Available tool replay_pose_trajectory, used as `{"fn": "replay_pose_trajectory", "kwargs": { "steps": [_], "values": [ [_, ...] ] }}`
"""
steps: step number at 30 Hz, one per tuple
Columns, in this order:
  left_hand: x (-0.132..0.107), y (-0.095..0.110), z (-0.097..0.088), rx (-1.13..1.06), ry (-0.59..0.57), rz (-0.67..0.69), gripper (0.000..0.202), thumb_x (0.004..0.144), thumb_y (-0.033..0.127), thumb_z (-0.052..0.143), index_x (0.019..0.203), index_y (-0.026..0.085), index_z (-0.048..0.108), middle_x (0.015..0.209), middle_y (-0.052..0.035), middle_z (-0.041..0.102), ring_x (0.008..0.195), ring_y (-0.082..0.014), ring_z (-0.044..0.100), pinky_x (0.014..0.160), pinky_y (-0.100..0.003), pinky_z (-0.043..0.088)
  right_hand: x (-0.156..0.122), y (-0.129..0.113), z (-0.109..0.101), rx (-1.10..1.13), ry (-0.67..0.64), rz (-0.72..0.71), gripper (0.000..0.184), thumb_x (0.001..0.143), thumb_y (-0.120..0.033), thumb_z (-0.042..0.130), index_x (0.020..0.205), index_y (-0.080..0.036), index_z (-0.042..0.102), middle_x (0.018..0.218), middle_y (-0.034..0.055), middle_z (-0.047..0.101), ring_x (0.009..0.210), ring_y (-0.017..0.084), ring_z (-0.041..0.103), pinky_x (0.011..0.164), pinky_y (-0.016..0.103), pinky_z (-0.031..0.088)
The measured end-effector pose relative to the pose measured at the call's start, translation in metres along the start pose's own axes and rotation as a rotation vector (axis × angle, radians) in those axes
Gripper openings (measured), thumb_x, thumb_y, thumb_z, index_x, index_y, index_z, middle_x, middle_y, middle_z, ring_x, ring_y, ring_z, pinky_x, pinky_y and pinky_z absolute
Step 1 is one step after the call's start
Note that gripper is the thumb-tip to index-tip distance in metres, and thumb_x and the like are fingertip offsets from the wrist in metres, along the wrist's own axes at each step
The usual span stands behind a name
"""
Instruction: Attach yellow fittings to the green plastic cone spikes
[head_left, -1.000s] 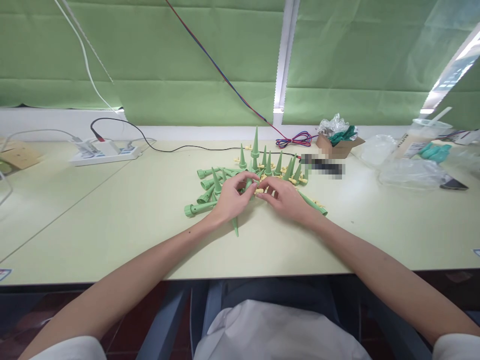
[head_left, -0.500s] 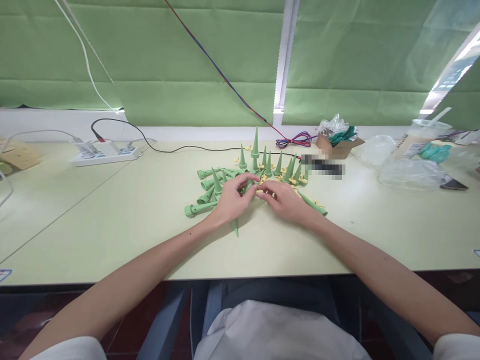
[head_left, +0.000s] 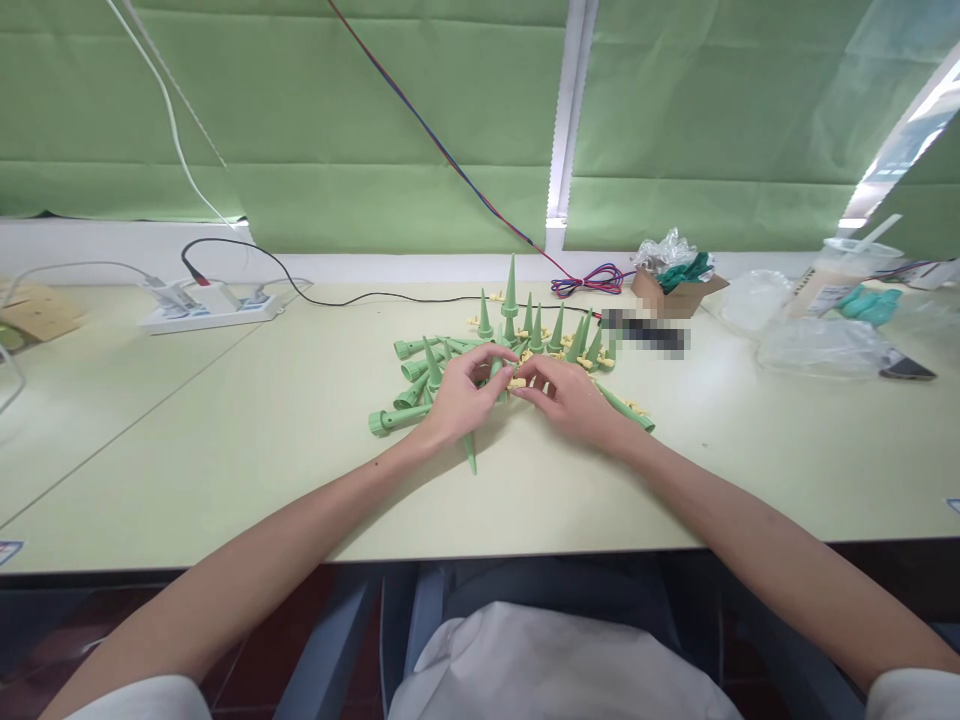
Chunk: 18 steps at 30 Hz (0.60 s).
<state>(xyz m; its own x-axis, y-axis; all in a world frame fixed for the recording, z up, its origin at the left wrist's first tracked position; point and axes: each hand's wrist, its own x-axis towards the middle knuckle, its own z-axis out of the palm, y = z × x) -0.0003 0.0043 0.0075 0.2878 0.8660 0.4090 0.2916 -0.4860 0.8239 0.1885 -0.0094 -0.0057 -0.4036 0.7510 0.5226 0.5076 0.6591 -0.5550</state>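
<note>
The pale desk [head_left: 225, 450] runs across the whole view. At its middle, straight ahead of the person, lies a heap of green spikes [head_left: 409, 368]. Some spikes lie flat with their open ends to the left, while a row of upright spikes [head_left: 511, 290] stands on the far side of the heap.

Both bare forearms reach in from the near edge and meet at the near side of the heap, wrists low over the desk. The left hand [head_left: 457, 395] is curled, palm turned to the right, and grips one green spike [head_left: 470, 455]. The spike's long axis runs near to far, with its point sticking out below the hand toward the person and its wide end hidden inside the fingers.

The right hand [head_left: 574, 400] lies palm down just beside it, fingertips almost touching the left ones. Its thumb and forefinger are closed on a small yellow piece [head_left: 517, 382], held right at the hidden wide end of the spike.
</note>
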Motion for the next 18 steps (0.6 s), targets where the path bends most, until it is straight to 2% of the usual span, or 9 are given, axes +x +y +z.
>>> {"fn": "replay_pose_trajectory", "kwargs": {
  "steps": [6,13,18],
  "values": [
    [-0.0008,-0.0018,0.0006,0.038,-0.002,0.044,0.017,0.089,0.031,0.061,0.099,0.02,0.069,0.064,0.0022,0.048,0.058,-0.0125,0.049,0.05,-0.025,0.036,-0.0009,0.0031,0.0008,-0.007,0.002,-0.036,0.013,0.097,-0.026,0.057,0.086,-0.019,0.057,0.079,0.0021,0.063,0.065,0.015,0.053,0.068,0.028,0.041],
    [-0.004,0.0058,0.0019,0.168,0.013,0.14,0.018,0.089,0.027,0.057,0.099,0.019,0.07,0.088,-0.0027,0.067,0.068,-0.0123,0.051,0.053,-0.023,0.039,-0.0011,0.0015,0.0,-0.042,-0.032,-0.026,0.021,0.099,-0.024,0.052,0.079,-0.02,0.054,0.07,0.0003,0.059,0.061,0.014,0.048,0.064,0.028,0.036],
    [-0.003,0.004,0.0013,0.13,0.003,0.108,0.018,0.089,0.028,0.058,0.099,0.019,0.07,0.082,-0.0016,0.064,0.066,-0.0124,0.051,0.052,-0.024,0.038,-0.0004,0.0004,0.0001,-0.05,-0.049,-0.007,0.024,0.1,-0.026,0.05,0.077,-0.02,0.054,0.069,0.0005,0.059,0.061,0.014,0.049,0.065,0.028,0.036]
  ]
}}
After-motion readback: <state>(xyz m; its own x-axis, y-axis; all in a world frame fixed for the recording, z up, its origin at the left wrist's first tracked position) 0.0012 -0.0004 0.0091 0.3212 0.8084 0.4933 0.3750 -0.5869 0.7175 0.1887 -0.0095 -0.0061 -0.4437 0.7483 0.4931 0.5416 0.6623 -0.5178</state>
